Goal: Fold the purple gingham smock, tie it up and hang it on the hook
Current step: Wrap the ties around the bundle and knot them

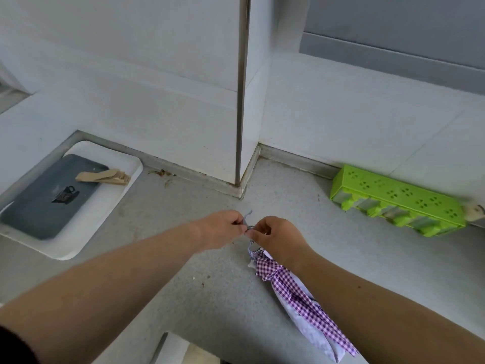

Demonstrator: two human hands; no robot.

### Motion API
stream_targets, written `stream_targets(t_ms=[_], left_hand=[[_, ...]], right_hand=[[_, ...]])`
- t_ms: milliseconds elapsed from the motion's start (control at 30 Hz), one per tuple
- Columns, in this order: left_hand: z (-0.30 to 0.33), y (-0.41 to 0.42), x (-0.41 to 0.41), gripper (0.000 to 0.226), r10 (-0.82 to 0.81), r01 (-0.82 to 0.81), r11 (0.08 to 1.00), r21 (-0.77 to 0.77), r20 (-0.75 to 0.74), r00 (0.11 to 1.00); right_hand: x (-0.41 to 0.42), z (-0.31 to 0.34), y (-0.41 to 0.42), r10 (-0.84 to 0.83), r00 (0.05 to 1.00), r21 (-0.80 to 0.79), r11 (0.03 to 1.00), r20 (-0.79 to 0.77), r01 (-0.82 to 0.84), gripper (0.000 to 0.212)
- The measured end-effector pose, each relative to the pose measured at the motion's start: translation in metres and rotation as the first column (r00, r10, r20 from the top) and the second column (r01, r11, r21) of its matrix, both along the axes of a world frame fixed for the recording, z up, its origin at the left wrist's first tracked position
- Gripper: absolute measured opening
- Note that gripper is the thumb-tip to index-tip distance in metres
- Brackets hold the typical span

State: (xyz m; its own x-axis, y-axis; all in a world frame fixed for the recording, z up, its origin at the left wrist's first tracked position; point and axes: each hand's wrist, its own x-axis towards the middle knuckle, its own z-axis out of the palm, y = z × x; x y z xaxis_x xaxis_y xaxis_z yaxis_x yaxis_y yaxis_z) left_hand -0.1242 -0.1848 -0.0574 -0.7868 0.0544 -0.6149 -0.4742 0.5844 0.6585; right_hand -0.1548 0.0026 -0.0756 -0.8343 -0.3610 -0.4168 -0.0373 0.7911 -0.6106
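Over the counter (215, 292), my 2 hands' fingers (240, 222) pinch the smock (294, 287) ties (248, 219), knotting; next I need the hook.

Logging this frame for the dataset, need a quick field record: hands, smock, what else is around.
left hand: pinches the thin tie
right hand: pinches the same tie, close against the left hand
smock: purple gingham, folded into a long narrow bundle, hanging below the right hand
tie state: being worked between both hands; knot too small to judge
hook: not visible
surface: grey counter
other: green perforated rack against wall; white tray holding a wooden clothes peg
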Motion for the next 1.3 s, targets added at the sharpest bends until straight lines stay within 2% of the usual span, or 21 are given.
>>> stream_targets(t_ms=[167,367,467,600,833,1000,1300], left_hand=[[-0.010,0.000,0.003,0.013,-0.009,0.009,1.000,-0.003,-0.003,1.000],[-0.020,0.002,0.008,0.020,0.173,-0.178,0.979,0.103,0.058,0.983],[-0.028,0.003,0.010,0.024,0.234,-0.240,0.965,0.103,0.061,0.970],[-0.037,0.000,0.011,0.022,0.263,-0.263,0.965,-0.002,-0.003,0.965],[-0.045,-0.009,0.013,0.025,0.152,-0.205,0.947,-0.247,-0.217,0.964],[-0.046,-0.014,0.012,0.022,0.190,-0.258,0.927,-0.273,-0.252,0.949],[-0.043,-0.013,0.012,0.020,0.246,-0.318,0.904,-0.286,-0.263,0.933]], right_hand=[[0.002,-0.003,-0.001,-0.021,1.000,-0.101,0.995,0.018,0.023,0.015],[0.006,-0.001,0.000,-0.023,0.999,-0.039,0.999,-0.031,0.022,0.026],[0.011,-0.001,0.000,0.037,0.999,-0.012,0.999,-0.019,-0.037,0.023],[0.015,-0.004,-0.004,0.123,0.992,0.038,0.992,-0.025,-0.122,0.014],[0.017,-0.007,-0.007,0.221,0.975,0.133,0.967,-0.024,-0.216,0.016],[0.013,-0.006,-0.007,0.235,0.971,0.192,0.952,0.038,-0.238,0.013],[0.013,-0.008,-0.006,0.205,0.979,0.208,0.958,-0.008,-0.199,0.006]])
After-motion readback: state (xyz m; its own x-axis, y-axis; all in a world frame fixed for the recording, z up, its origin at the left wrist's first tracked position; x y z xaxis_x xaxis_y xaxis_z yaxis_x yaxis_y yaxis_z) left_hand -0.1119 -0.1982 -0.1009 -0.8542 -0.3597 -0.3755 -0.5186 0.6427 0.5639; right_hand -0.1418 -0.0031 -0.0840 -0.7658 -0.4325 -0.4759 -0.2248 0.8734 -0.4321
